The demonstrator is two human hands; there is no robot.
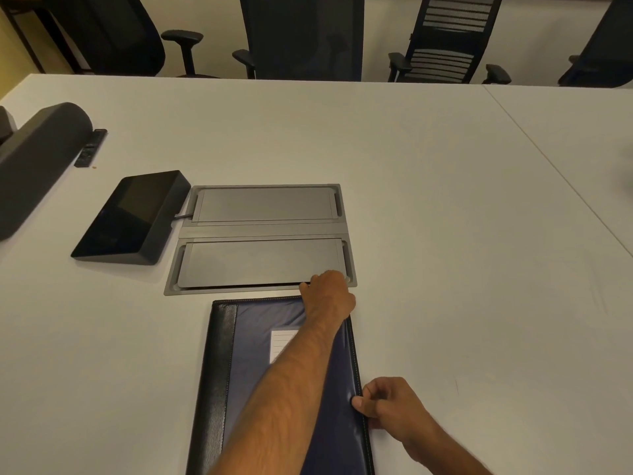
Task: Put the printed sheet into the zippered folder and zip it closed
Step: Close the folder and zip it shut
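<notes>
Dark blue zippered folder (260, 365) with black leather spine strip lies flat and closed on the white worktop (445, 234), near edge, long side running away from the person. A white lined sheet or label (281, 344) shows on the cover, partly hidden under the forearm (cannot tell whether it is the printed sheet or a card in a cover pocket). Left hand (330, 296) reaches across the folder to its far right corner, fingers curled over that corner; what exactly they pinch is hidden behind the hand. Right hand (387, 404) sits at the folder's right edge, thumb on top and fingers curled beneath, pinching the edge about midway along its visible length. Just beyond the folder, a grey metal flip-lid cable box (260, 238) is set into the worktop, both lids down. Left of it stands a black wedge-shaped touch panel (132, 217), a cable running from it to the box. Further left: a dark grey cylindrical speaker bar (37, 156) and a slim black remote (90, 147). Black office chairs (301, 36) line the far side.
</notes>
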